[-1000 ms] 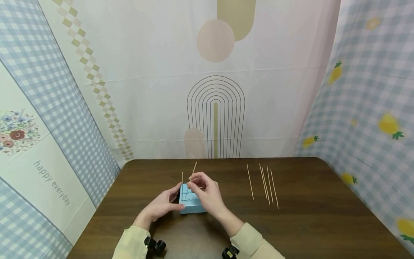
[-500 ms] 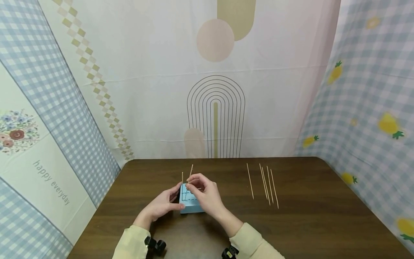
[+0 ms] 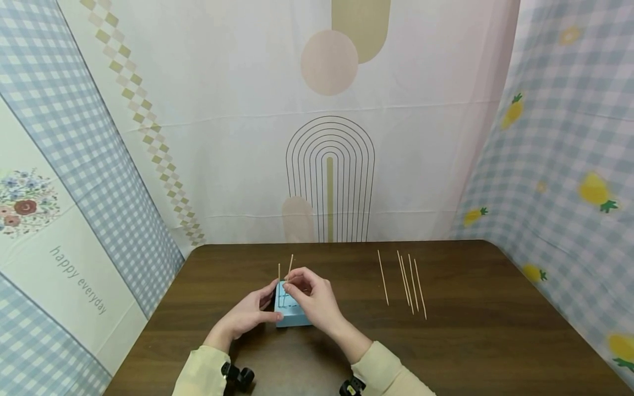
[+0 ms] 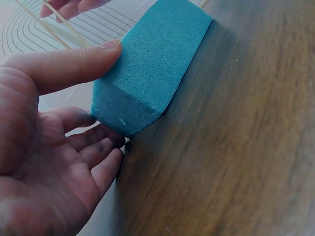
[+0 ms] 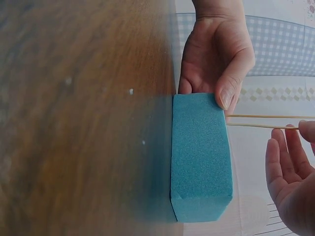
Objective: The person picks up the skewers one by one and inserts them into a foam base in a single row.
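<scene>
A light-blue foam block (image 3: 294,318) with dark marks on its top lies on the table. My left hand (image 3: 249,312) grips its left end, thumb on the near edge and fingers behind; the left wrist view shows this thumb (image 4: 101,61) pressing the block's upper edge. One thin wooden stick (image 3: 279,270) stands upright at the block's left side. Beside it, my right hand (image 3: 317,300) pinches a second wooden stick (image 3: 290,264) between thumb and fingertips. That stick leans slightly right, its lower end at the block's top. In the right wrist view, both sticks meet the foam block (image 5: 202,147) close together.
Several more thin sticks (image 3: 411,286) lie on the dark wooden table (image 3: 475,330) right of the hands, one (image 3: 383,278) set apart from the others. A patterned white cloth (image 3: 238,165) hangs behind the table, with checked cloths at both sides.
The stick in my right hand has tipped left, closer to upright, and its top end is a little lower. My right hand has shifted slightly left. The left hand and block stay put.
</scene>
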`<action>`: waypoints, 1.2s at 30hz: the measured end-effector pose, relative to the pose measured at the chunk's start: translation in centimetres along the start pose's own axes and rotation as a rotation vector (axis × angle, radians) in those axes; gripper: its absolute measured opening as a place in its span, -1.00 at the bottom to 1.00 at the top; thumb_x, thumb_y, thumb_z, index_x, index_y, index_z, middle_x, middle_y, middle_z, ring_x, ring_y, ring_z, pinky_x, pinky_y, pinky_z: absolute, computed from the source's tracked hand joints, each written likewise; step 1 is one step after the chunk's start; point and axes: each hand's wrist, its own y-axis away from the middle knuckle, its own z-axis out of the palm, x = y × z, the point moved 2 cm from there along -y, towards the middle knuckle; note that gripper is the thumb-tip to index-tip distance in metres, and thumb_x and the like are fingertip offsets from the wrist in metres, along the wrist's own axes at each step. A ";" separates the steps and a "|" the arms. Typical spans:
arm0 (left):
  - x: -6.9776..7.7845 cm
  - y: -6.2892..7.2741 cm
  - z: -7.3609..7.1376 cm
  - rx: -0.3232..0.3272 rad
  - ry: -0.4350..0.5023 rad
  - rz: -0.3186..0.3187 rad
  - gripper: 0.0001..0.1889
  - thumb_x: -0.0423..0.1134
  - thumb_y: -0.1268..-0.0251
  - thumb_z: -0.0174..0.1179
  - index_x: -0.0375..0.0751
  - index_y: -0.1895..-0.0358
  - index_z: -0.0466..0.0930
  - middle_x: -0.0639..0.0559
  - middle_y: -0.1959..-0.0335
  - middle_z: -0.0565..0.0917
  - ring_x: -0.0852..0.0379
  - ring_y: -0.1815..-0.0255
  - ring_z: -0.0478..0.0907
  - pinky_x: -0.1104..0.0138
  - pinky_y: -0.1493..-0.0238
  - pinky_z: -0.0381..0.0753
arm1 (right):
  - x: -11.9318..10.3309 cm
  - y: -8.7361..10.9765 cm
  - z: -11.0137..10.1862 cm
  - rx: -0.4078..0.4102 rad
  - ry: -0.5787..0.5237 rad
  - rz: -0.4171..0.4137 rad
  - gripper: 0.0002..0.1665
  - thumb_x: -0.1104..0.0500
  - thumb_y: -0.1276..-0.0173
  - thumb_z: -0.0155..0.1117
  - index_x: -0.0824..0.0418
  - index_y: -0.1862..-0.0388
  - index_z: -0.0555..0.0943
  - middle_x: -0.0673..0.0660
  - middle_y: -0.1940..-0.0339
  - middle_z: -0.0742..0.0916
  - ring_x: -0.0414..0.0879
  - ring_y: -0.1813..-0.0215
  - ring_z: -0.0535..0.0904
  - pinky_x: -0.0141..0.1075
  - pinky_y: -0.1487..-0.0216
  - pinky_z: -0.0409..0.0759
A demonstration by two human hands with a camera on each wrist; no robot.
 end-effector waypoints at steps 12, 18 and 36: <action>0.0 0.1 0.0 0.004 -0.007 0.003 0.05 -0.21 -0.37 0.47 -0.42 -0.72 -0.05 -0.37 -0.72 0.05 -0.36 -0.69 0.07 -0.16 -0.63 0.11 | 0.0 0.0 0.2 -0.018 0.041 0.019 -0.88 0.10 -0.54 0.43 0.08 0.04 0.73 -0.11 0.21 0.81 -0.21 0.18 0.72 -0.30 0.08 0.73; 0.0 0.1 0.1 0.009 -0.020 0.011 0.05 -0.21 -0.36 0.47 -0.43 -0.72 -0.03 -0.38 -0.72 0.07 -0.38 -0.69 0.08 -0.16 -0.62 0.12 | 0.0 0.1 0.2 -0.039 0.052 0.045 -0.92 0.11 -0.54 0.43 0.04 0.07 0.72 -0.07 0.19 0.81 -0.16 0.18 0.78 -0.28 0.06 0.73; -0.1 0.1 0.1 0.007 -0.041 0.017 0.06 -0.19 -0.36 0.48 -0.44 -0.72 -0.06 -0.36 -0.72 0.07 -0.37 -0.69 0.09 -0.17 -0.62 0.13 | 0.5 -0.1 0.3 -0.108 0.062 0.078 -0.95 0.17 -0.56 0.41 0.10 0.10 0.69 -0.06 0.24 0.78 -0.09 0.19 0.82 -0.32 0.12 0.72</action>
